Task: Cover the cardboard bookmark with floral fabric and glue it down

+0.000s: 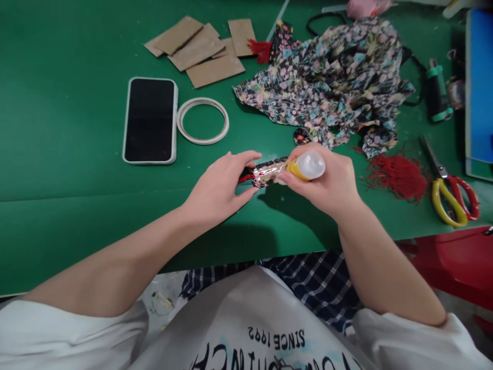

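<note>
My right hand (327,180) is closed around a glue bottle (308,165) with a yellow band and a clear, whitish end that points up at me. Its lower end is over a small flat piece (266,173) with a shiny tan middle and dark floral cloth edges. My left hand (223,185) pinches the left end of this piece between thumb and fingers, holding it at the table. A bit of red cord (244,179) shows between those fingers. The bottle's tip is mostly hidden by my right fingers.
On the green table (69,128) lie a phone (150,121), a roll of tape (223,134), several cardboard pieces (215,71), crumpled floral cloth (331,77), red tassels (398,176), scissors (442,177) and a green-black tool (437,92). A red stool (458,262) stands right, below the edge.
</note>
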The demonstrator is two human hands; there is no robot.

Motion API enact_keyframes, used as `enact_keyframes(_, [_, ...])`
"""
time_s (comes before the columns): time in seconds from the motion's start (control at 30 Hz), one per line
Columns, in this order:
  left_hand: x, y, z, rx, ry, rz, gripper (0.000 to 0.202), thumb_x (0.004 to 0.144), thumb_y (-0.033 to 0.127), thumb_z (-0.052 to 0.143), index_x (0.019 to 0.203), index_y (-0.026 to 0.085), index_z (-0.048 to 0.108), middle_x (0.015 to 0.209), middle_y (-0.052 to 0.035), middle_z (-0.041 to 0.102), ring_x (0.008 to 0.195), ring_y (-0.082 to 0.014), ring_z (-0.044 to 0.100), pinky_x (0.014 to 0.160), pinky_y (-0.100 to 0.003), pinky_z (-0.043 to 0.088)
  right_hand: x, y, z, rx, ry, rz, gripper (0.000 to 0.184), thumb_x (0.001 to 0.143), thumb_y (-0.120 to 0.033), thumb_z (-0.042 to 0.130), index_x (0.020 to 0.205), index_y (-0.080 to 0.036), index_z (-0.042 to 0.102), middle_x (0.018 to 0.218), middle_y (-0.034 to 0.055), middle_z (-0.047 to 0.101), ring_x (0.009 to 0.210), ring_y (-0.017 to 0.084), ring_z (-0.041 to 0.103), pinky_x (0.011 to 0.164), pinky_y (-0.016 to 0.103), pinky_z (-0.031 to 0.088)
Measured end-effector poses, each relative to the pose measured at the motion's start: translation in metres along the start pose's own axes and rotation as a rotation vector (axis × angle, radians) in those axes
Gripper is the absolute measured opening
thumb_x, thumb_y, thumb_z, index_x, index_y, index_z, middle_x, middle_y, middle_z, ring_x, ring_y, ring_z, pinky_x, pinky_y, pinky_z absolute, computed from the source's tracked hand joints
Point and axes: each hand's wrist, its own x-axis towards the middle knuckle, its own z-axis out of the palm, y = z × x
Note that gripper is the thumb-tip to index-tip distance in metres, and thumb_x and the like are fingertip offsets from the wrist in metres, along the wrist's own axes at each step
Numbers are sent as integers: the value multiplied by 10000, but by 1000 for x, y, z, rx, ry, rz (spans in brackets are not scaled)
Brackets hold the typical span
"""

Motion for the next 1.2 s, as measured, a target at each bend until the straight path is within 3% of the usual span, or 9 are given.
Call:
enact_keyframes(0.67, [1,2,-2,20,-30,-69,517,791,302,603,1259,233,395,1149,-39,619,1072,-217,577,955,-396,448,-7,32,-25,-118,153,95,246,726,-473,654,760,-243,574,696,-4,633,599,149,579,553,301,458])
enact_keyframes(0.83, [1,3,-2,15,-20,-57,521,786,287,608,1258,227,396,1142,-35,622,1072,-209,576,953,-384,450,-5,23,-19,-100,136,90,249,720,-463,663,768,-235,573,705,-7,637,609,141,577,567,285,452])
enact_keyframes(1.07, [0,2,-1,-4,-8,-43,508,791,281,597,1253,221,395,1125,-44,623,1071,-210,577,949,-385,453,1,0,2,-4,17,58,264,743,-454,637,786,-201,574,728,-13,633,616,113,560,558,240,426])
enact_keyframes(1.2, [0,1,-1,-13,-9,-38,511,790,282,592,1257,217,394,1122,-43,621,1072,-216,576,965,-402,440,2,-1,2,13,15,45,252,747,-438,641,790,-199,575,730,-12,633,611,108,556,564,237,423])
